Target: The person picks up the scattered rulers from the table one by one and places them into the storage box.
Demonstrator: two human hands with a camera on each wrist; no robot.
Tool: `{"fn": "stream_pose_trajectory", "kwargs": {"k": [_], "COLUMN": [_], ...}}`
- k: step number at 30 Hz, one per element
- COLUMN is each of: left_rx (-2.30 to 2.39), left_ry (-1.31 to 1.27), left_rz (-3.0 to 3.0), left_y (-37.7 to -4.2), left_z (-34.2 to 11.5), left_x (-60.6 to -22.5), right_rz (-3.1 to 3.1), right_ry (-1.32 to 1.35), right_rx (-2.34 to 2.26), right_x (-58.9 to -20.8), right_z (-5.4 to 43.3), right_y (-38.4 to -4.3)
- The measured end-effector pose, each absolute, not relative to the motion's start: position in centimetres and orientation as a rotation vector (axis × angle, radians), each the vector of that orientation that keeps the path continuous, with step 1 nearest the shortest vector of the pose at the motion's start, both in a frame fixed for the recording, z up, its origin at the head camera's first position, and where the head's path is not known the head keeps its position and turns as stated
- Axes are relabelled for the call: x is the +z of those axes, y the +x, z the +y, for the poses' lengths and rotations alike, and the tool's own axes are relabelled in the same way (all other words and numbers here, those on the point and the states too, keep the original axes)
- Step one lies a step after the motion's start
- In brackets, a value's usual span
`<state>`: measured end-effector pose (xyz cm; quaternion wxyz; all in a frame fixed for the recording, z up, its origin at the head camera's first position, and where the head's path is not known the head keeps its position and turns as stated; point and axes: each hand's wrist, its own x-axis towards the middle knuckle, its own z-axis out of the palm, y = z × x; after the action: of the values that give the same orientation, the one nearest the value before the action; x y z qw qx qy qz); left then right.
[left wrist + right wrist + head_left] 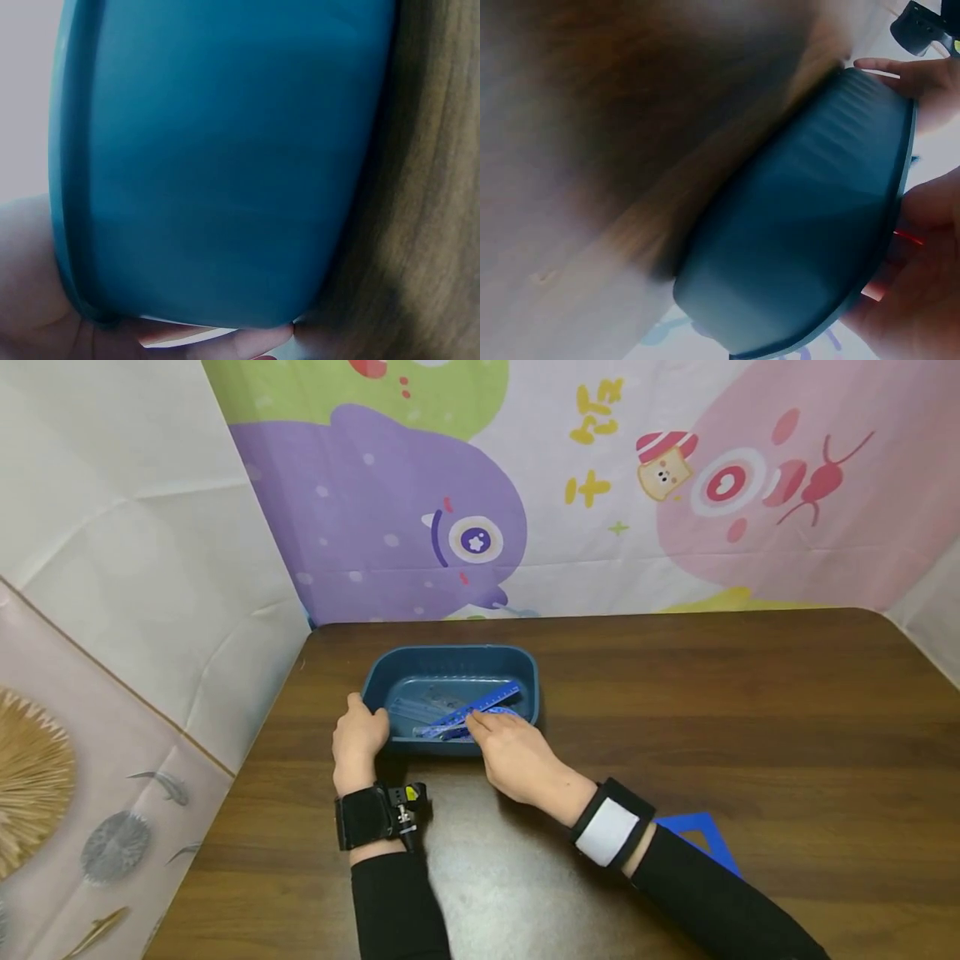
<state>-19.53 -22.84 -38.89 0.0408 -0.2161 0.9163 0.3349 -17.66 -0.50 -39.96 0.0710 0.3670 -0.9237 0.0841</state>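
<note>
A dark blue plastic basin [450, 747] rests on the table, with clear and blue drawing tools inside. My left hand [359, 737] grips its left end, the thumb over the rim and fingers along the outer wall. My right hand [521, 764] reaches over the near rim, fingertips down among the tools. Right by these fingers lies a blue curved piece [502, 711], like a protractor, partly covered by the hand; I cannot tell whether they pinch it. A blue ruler [495, 696] slants across the basin, over clear plastic rulers [408, 709].
On the brown wooden table [720, 710], a blue set square [699, 823] lies to the right, partly under the right forearm. Behind the table's far edge hangs a cartoon-printed cloth [555, 552]. A pale cloth [165, 527] hangs at the left.
</note>
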Motion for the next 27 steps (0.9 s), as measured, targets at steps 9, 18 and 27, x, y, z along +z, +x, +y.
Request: {"fn": "stream_pose_trajectory", "kwargs": {"k": [9,18,27], "left_rx": [1.012,1.01,1.011], "left_ry": [-0.642,-0.639,-0.654], "left_rz": [2.819,2.816,2.816], "left_y": [-19.5,-19.6,-19.6], "left_z": [-22.8,-22.9,-22.9], "left_x": [-39.0,-39.1,-39.0], "right_rz": [-2.71,-2.777,-3.076], "right_ry": [1.014,0.795,0.655], "right_rx": [0.389,0.497,0.383], "right_x": [-39.6,-38.9,-39.4], "right_z": [3.0,10.1,17.4], "right_y": [-17.4,-16.8,-13.9]}}
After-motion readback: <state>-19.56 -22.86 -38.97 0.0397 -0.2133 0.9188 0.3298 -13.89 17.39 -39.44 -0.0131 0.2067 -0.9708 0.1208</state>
